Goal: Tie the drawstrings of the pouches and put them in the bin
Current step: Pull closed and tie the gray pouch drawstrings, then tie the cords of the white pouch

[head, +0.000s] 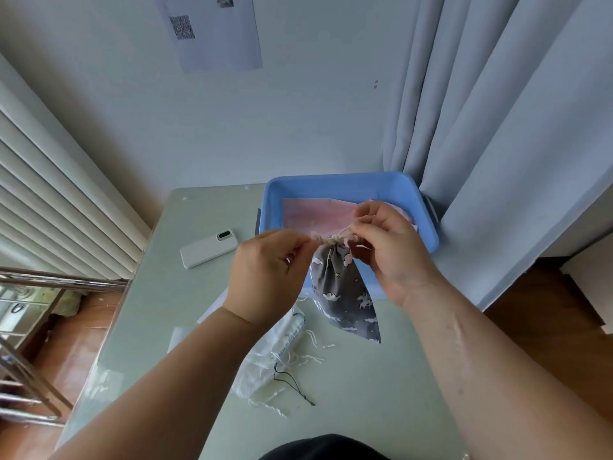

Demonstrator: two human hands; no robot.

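Note:
A grey pouch (341, 290) printed with white clouds and unicorns hangs in the air in front of the blue bin (351, 184). Its mouth is gathered shut by a beige drawstring (331, 240). My left hand (268, 277) pinches the drawstring's left end. My right hand (388, 240) pinches the cord at the right side of the pouch's mouth. A pink pouch (315, 215) lies flat inside the bin. Several white pouches (275, 353) with loose white and black cords lie in a heap on the table below my hands.
A white phone (209, 249) lies on the pale green table (166, 310), left of the bin. Grey curtains (497, 127) hang at the right, touching the bin's far corner. A radiator and a metal rack stand at the left, beyond the table's edge.

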